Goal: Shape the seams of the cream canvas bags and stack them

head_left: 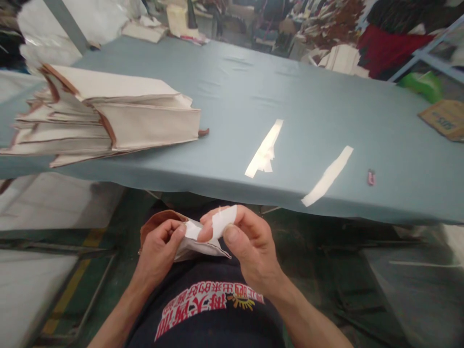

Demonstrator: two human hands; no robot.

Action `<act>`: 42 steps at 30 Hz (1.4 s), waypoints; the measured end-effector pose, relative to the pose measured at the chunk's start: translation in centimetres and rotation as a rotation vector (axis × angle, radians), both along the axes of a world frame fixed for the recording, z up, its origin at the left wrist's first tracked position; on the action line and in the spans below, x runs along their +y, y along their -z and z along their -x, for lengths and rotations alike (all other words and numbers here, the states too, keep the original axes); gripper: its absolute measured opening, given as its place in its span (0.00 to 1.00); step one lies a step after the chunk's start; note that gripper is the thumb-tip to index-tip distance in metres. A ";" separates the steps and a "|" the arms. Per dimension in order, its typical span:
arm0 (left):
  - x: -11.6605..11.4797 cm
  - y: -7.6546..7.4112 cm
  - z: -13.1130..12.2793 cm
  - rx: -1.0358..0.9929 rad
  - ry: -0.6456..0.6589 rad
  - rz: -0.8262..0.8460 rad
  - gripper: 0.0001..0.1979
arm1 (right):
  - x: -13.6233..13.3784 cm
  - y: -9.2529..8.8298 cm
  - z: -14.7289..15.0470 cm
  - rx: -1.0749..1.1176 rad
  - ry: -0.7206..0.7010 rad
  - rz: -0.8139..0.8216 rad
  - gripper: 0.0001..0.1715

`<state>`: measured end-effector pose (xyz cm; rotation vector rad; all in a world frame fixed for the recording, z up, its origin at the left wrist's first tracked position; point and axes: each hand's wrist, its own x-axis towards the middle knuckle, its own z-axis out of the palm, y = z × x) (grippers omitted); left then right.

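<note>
Shirt (213, 309) at six o'clock, a pouch (203, 248), roughly nine-to-three lengthwise, is gripped by left hand (161, 246), paper (223, 225) by right hand (254, 244).

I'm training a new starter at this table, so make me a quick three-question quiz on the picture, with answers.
1. What colour is the small piece pinched in the right hand?
2. True or false: the brown-trimmed stack lies left of the pale strips.
3. What does the left hand hold?
A) scissors
B) a light-and-brown item
C) a bottle

Key:
1. White
2. True
3. B
</note>
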<state>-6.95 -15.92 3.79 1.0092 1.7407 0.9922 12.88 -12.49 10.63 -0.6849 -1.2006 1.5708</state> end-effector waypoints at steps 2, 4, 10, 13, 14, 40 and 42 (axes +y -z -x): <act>-0.3 0.3 -0.2 -0.005 0.014 -0.008 0.21 | 0.0 0.2 1.1 0.088 0.007 0.085 0.22; -0.6 0.5 -0.3 -0.017 0.018 -0.013 0.21 | 0.1 0.2 2.0 0.122 0.021 0.155 0.24; -1.6 1.0 0.9 -0.109 -0.025 -0.002 0.25 | 0.7 0.6 1.8 -0.049 0.012 0.248 0.28; -1.5 1.0 1.5 -0.167 -0.084 -0.005 0.26 | 0.3 0.6 -0.2 -0.105 -0.025 0.293 0.24; -1.4 0.9 1.6 -0.186 -0.098 -0.007 0.27 | 0.2 0.4 -0.9 -0.118 -0.058 0.308 0.22; -0.4 -4.4 -0.2 -0.556 -0.044 0.080 0.25 | 0.6 0.5 1.7 -0.598 -0.148 0.125 0.14; -0.3 -4.5 -0.2 -0.569 -0.028 0.110 0.24 | 0.6 0.6 1.5 -0.585 -0.160 0.161 0.14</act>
